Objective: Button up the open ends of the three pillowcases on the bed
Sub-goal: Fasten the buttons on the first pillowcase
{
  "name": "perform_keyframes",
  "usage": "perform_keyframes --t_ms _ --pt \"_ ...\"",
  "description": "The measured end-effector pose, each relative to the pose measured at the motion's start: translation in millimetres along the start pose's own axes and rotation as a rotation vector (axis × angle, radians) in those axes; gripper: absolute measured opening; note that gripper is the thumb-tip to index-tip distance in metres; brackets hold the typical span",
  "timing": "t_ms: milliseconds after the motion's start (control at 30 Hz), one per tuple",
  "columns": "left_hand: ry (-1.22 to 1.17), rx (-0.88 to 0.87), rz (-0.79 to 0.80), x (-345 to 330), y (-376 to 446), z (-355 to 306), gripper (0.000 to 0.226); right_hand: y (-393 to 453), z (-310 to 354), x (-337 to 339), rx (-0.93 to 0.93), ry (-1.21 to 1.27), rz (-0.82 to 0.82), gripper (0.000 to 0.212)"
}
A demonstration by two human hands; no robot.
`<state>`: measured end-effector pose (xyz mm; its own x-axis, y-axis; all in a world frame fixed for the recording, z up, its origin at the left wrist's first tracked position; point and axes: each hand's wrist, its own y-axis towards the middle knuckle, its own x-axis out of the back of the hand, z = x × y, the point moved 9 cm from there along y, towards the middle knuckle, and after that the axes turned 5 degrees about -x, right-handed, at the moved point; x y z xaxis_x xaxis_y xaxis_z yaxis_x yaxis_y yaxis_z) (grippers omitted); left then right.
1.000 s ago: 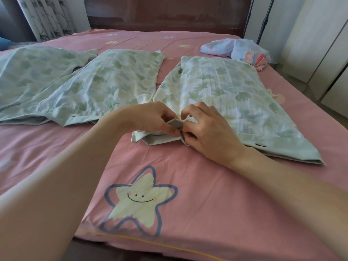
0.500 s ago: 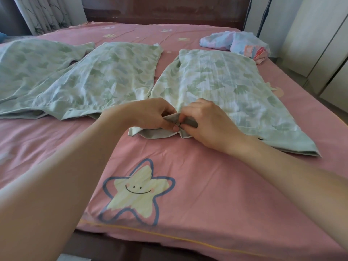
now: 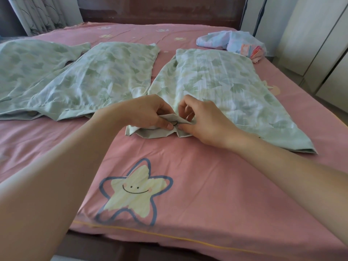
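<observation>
At lower centre of the frame, just a smiling star print (image 3: 134, 193) on the pink bedsheet (image 3: 216, 194), with both forearms reaching over it.

Just beyond, at mid-frame: left hand (image 3: 145, 112) and right hand (image 3: 203, 121) meeting at the near hem of the right pillowcase (image 3: 216, 87), thumbs and forefingers pressed together on the folded plain-green edge, pinching cloth around a small dark ring that looks like a button or buttonhole (image 3: 175, 123). Cannot tell whether it is already through.

Risks from here, as judgement: thumb slipping off the small button and letting it pop back out of the slit; the two layers of hem sliding out of line so the button meets the wrong hole or none; tugging the bunched corner and dragging the whole case askew on the sheet.

Long axis of that pillowcase running from the near hem away toward the upper right of the frame, open end pointing at the person, closed end far.

Farther left, the middle pillowcase (image 3: 105, 76) lying on a similar line, open hem near, and a left pillowcase (image 3: 28, 68) at the upper left, partly under it. Both apparently still to be done.

Far upper right: a crumpled pale-blue cloth (image 3: 226, 41) near the bed's edge.
</observation>
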<state>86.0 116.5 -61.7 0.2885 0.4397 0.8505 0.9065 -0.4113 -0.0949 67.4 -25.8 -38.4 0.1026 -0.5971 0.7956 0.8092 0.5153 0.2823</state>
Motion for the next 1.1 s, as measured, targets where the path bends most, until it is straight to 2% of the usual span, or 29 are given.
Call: perform_keyframes --t_ms 167,333,467,733,900,1100 --pt "-0.046 0.052 -0.036 1.6 -0.8 5.9 0.033 0.1 -8.2 -5.8 -0.053 0.037 0.042 0.024" --pt "0.003 0.015 -0.068 0.9 -2.6 -1.6 0.022 2.2 -9.5 -7.5 -0.059 0.023 0.022 0.007" --pt "0.061 0.008 -0.117 5.3 -5.5 -7.1 0.020 4.0 -13.1 -6.6 -0.087 0.043 0.022 0.009" --pt "0.125 -0.011 -0.236 10.7 -7.1 -17.0 0.003 2.0 -9.9 -6.2 -0.055 0.096 0.018 0.012" --pt "0.124 0.006 -0.155 10.5 -12.4 -17.4 0.019 0.2 -11.5 -4.4 -0.045 0.135 0.078 0.001" --pt "0.108 0.013 -0.054 6.5 -24.0 -7.3 0.047 -15.7 -22.9 12.6 0.014 -0.053 0.125 0.022"
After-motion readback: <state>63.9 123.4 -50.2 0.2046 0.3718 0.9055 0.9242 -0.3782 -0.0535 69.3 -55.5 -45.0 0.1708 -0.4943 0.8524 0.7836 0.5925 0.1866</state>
